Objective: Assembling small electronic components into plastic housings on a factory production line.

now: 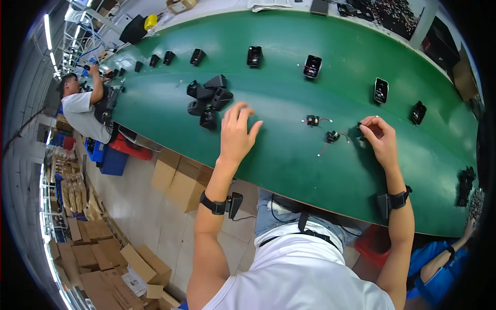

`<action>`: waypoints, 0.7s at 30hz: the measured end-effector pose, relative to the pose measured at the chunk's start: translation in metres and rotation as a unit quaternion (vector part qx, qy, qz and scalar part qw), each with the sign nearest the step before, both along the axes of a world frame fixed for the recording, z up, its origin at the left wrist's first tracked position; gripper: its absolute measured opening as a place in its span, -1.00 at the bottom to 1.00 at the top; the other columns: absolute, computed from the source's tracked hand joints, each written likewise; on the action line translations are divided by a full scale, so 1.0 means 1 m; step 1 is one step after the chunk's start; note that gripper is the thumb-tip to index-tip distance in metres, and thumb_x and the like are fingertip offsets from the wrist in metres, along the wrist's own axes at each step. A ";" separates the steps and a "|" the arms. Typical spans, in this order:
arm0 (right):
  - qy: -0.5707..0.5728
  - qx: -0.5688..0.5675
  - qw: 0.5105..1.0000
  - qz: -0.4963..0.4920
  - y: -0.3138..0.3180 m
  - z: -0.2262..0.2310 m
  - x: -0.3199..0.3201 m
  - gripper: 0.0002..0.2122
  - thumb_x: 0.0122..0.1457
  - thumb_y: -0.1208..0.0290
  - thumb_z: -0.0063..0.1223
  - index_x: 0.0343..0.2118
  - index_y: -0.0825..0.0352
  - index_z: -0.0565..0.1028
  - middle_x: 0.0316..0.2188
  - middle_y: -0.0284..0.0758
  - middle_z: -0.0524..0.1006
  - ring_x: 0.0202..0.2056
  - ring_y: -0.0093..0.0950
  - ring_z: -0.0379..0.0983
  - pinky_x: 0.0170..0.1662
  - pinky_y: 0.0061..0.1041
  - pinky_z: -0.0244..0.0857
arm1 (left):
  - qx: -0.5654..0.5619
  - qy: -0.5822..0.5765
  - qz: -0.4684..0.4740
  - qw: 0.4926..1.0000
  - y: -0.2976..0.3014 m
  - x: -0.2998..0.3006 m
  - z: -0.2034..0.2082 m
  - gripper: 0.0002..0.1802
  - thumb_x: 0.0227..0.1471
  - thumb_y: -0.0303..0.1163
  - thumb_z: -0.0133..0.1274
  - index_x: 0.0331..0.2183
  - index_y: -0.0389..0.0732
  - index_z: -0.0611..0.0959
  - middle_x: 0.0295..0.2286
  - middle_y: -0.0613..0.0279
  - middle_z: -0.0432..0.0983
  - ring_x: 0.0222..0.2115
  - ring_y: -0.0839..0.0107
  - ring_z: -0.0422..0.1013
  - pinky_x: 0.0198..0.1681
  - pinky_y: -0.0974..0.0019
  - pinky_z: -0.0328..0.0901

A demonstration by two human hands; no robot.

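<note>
My left hand (237,133) hovers over the green worktop with its fingers apart and holds nothing. Just beyond its fingertips lies a heap of several black plastic housings (208,118). Over on the right, my right hand (381,140) is closed in a pinch on a small black part (360,126), mostly covered by the fingers. To the left of that hand rests a small black component with red and black wires (332,137). A similar wired component (313,120) lies slightly farther away, its wires spread to both sides.
The green worktop (289,170) carries a spaced row of black housings along its far half, among them an open one with a wire (312,66). Black cables (465,185) lie at the right end. Co-workers sit at far left (85,111) and lower right (439,266). Cardboard boxes (178,178) stand on the floor.
</note>
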State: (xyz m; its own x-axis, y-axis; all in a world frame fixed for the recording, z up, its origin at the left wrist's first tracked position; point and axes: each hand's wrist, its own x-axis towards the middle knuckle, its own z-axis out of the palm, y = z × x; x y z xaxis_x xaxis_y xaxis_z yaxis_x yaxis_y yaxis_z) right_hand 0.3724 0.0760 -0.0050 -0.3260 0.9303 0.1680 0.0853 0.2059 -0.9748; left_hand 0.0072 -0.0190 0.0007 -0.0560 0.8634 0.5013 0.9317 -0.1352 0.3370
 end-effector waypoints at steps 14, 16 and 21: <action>0.037 -0.053 0.998 0.013 -0.021 0.015 0.005 -0.92 0.13 0.59 0.11 -0.39 0.44 0.43 -0.40 -0.41 0.46 -0.37 -0.68 0.38 -0.29 -0.71 0.27 | -0.157 0.001 -0.008 0.988 -0.031 0.021 0.008 -0.48 -0.19 -0.58 0.12 -0.08 -0.09 0.51 0.04 0.02 0.20 -0.12 0.05 0.34 -0.12 0.15 0.31; 0.063 -0.043 0.996 0.047 -0.023 0.015 0.002 -0.93 0.11 0.62 0.12 -0.39 0.44 0.44 -0.38 -0.39 0.46 -0.36 -0.67 0.39 -0.27 -0.69 0.31 | -0.179 -0.146 -0.086 0.969 -0.028 0.033 0.011 -0.43 -0.24 -0.61 0.13 -0.07 -0.08 0.50 0.03 0.05 0.19 -0.18 0.13 0.37 -0.19 0.23 0.33; 0.062 -0.047 0.994 0.072 -0.035 0.025 -0.002 -0.94 0.09 0.66 0.11 -0.39 0.46 0.46 -0.31 -0.34 0.48 -0.30 -0.62 0.43 -0.22 -0.65 0.38 | -0.137 -0.401 -0.190 0.886 -0.017 0.060 0.017 -0.40 -0.15 -0.45 0.18 -0.01 -0.27 0.40 -0.01 0.12 0.29 -0.23 0.43 0.42 -0.34 0.42 0.34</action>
